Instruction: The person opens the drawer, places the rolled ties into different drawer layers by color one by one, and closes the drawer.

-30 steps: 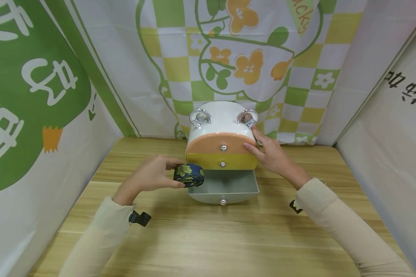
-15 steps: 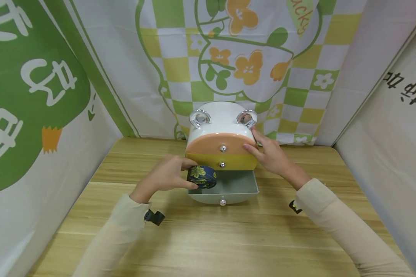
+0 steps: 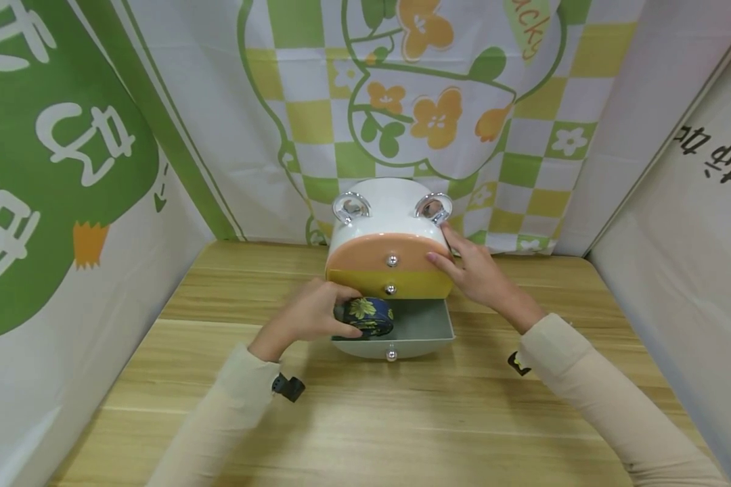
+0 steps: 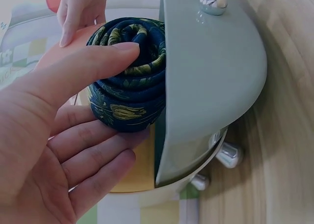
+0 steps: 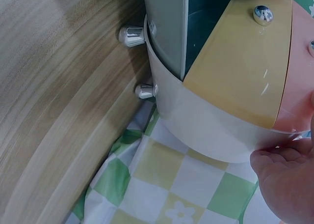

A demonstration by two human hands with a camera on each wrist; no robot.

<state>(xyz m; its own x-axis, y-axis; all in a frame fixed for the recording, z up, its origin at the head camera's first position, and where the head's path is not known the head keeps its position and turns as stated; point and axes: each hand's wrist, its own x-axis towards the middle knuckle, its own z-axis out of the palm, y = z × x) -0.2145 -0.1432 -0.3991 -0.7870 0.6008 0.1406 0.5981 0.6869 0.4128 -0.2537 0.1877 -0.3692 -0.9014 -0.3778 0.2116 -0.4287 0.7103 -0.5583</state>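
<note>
A rolled navy necktie (image 3: 370,316) with yellow-green flowers is pinched in my left hand (image 3: 307,311), thumb on one flat side and fingers on the other. It overlaps the open pale grey-green bottom drawer (image 3: 426,348) at its left end. In the left wrist view, the rolled necktie (image 4: 128,98) is right at the drawer's front wall. My right hand (image 3: 482,276) grips the right side of the small white drawer cabinet (image 3: 392,196), thumb on its orange front. The orange top drawer (image 3: 365,256) and the yellow middle drawer (image 3: 353,283) are closed.
Two shiny ring-shaped ears, one of them the left ear (image 3: 351,207), stick up from the cabinet. Each drawer has a silver knob. Everything stands on a wooden table (image 3: 396,426), with a printed checkered cloth (image 3: 307,122) hanging behind and side panels at left and right.
My left hand has carried the rolled necktie rightward and slightly down, from the drawer's left edge to over its inside. My right hand stays on the cabinet.
</note>
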